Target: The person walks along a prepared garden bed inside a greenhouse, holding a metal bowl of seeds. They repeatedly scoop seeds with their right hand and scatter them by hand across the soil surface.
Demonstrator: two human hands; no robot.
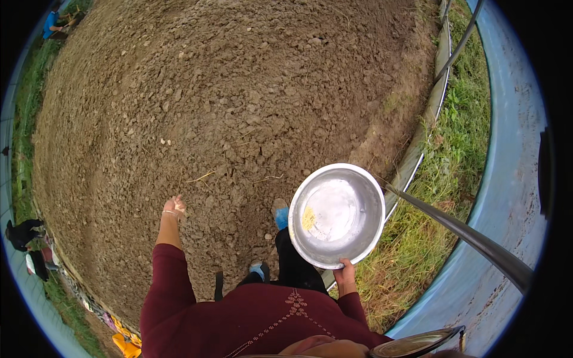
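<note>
A wide, shallow metal basin point(353, 237) is tilted towards me at my right side. My right hand point(345, 274) grips its near rim. Inside, a small heap of yellow grains point(308, 218) lies against the left part of the floor, with loose specks scattered beside it. My left hand point(173, 206) is stretched out to the left over the cloddy brown soil point(233, 116), apart from the basin. Its fingers look partly curled, with a pale blur at the fingertips; whether grains are in it is unclear. A band circles that wrist.
Metal poles point(465, 239) slant in at the right, beside a low edging strip point(436, 98) and grass point(461, 147). Blue sheeting point(515, 134) stands beyond. My feet, with blue coverings point(281, 218), are on the soil. People point(52, 22) are at the far left edge, near yellow items point(126, 344).
</note>
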